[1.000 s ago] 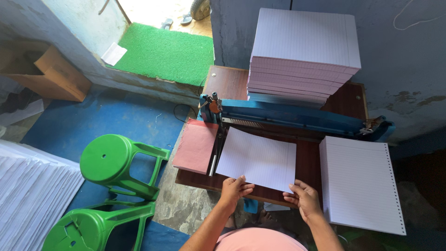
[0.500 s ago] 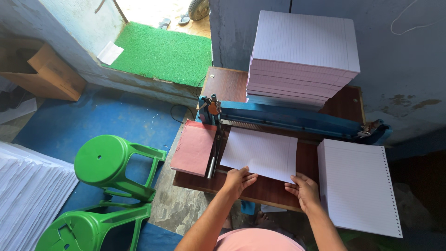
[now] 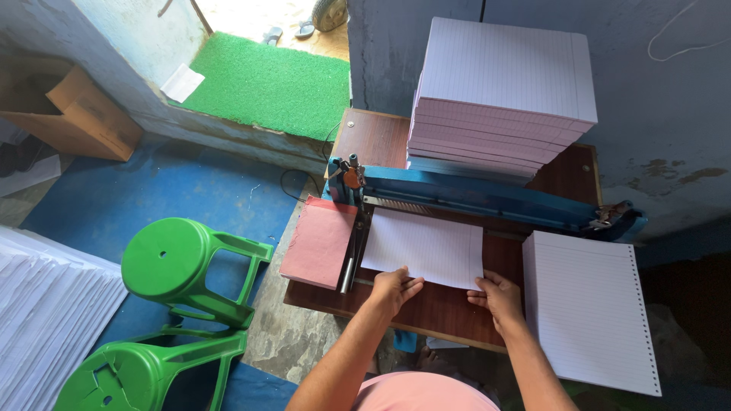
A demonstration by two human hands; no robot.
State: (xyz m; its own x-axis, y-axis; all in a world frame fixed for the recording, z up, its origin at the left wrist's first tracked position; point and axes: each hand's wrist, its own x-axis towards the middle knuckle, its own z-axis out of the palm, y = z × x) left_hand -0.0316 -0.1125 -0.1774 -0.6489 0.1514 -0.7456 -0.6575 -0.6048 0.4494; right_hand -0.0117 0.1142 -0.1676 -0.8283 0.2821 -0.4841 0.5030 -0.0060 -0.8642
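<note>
Blue-painted room, blue floor, green mat [image 3: 266, 80] at the doorway; work happens on a dark wooden table [image 3: 449, 312] against the wall. Biggest item on it: a tall stack of ruled sheets [image 3: 499, 91] at the back, behind a long blue punching machine [image 3: 480, 194] that spans the table. To the right, a punched ruled stack [image 3: 586, 304] hangs off the table edge, holes along its right side. Left of the machine, a pink stack [image 3: 320, 240]. 2 green stools [image 3: 179, 266] on the floor, more white sheets [image 3: 46, 320] far left. In hand: a thin ruled bundle [image 3: 426, 247], far edge tucked under the machine's bar, flat on the table. To do this well, I'd say: keep the bundle square to the bar, edges flush, push evenly from both corners, no skew. Left hand [image 3: 394, 288] rests fingers-flat on the near-left corner, open, pressing not pinching. Right hand [image 3: 496, 295] sits at the near-right corner, fingers loosely curled on the edge; whether the thumb is under the sheets, cannot tell.
</note>
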